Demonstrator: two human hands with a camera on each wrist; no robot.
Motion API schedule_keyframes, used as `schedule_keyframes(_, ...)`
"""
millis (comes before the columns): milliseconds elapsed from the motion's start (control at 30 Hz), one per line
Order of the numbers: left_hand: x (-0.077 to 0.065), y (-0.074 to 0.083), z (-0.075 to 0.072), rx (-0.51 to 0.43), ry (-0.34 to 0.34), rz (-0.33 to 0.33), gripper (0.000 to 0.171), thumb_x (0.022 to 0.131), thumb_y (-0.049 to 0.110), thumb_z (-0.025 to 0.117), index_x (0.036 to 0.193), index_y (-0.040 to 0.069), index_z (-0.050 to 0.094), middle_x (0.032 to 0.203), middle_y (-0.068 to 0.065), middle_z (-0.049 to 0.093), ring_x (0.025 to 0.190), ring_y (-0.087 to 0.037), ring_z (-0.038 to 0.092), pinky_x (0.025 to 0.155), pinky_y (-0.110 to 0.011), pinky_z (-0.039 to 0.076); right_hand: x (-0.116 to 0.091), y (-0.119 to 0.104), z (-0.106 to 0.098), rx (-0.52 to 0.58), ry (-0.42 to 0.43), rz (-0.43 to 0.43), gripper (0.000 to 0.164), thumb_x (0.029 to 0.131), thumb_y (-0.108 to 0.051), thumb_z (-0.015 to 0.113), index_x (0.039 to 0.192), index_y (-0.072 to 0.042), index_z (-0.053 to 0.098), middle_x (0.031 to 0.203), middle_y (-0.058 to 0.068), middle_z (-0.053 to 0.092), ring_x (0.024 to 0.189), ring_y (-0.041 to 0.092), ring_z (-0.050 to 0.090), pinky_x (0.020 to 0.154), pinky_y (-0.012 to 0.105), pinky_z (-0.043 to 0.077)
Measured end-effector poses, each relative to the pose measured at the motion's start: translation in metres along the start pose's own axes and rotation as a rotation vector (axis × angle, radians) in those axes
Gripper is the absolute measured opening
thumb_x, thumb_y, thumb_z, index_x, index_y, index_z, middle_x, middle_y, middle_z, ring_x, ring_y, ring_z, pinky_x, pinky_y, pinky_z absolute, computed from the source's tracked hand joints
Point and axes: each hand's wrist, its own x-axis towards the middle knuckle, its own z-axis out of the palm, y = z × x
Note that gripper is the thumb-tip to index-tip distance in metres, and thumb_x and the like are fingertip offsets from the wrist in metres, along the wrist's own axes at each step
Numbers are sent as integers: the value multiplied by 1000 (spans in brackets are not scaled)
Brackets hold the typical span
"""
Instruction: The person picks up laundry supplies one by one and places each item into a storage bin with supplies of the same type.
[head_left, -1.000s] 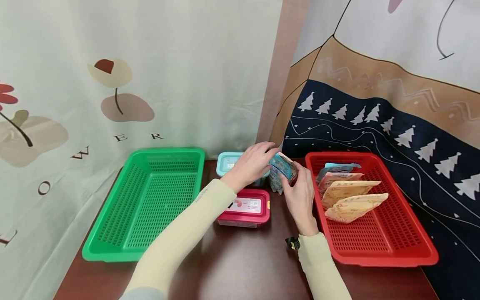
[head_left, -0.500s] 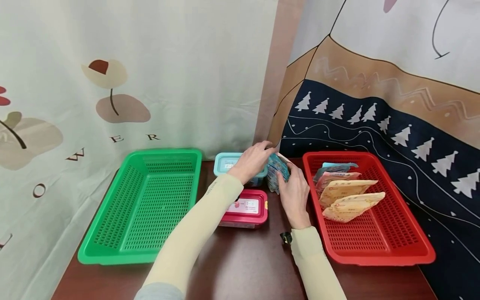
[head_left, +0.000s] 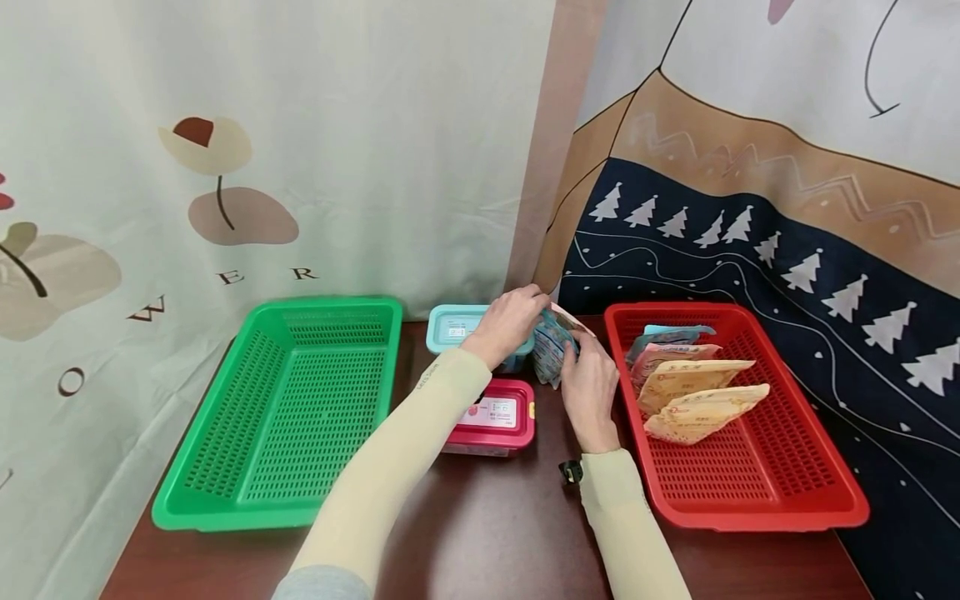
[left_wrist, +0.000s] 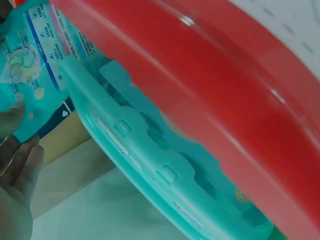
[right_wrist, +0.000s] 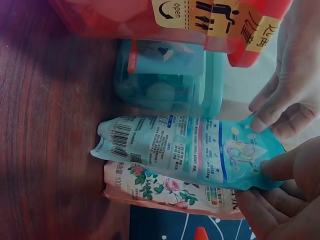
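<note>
A blue-green printed pouch stands on end on the table, its barcode end down. My left hand pinches one upper corner of it between thumb and fingers. The other upper corner is gripped by my right hand, thumb on the printed face. Close behind the pouch, partly covered by it, is a pink pouch with printed roses. Left of the pouches sits a lidded teal box, partly under my left hand. A lidded red-pink box lies nearer, partly behind my left sleeve.
On the left is a green basket with perforated walls. A red basket on the right holds several pouches standing in a row, including a cream one. Printed curtains hang behind the table.
The blue-green pouch has dropped slightly and turned, now standing between the hands. My right hand has shifted a little left along its edge. The head view has shifted slightly.
</note>
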Motion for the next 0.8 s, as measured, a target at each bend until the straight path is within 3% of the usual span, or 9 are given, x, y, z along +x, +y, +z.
schedule_keyframes(333,-3,2,-1,10,-58,-31,31,92,20,80,123,15,78,108,-5,66,95,-17,67,91,-31,58,-5,3,-6,26,8,-2,19,99,-8,68,115,0,75,109,20,75,95,42,70,82,57,54)
schedule_keyframes(800,-6,10,-6,15,-85,57,26,95,20,77,120,13,78,118,-4,70,103,-19,68,93,-32,57,-15,9,-21,26,48,-8,18,97,-8,71,112,-2,78,104,17,77,91,43,71,77,57,53)
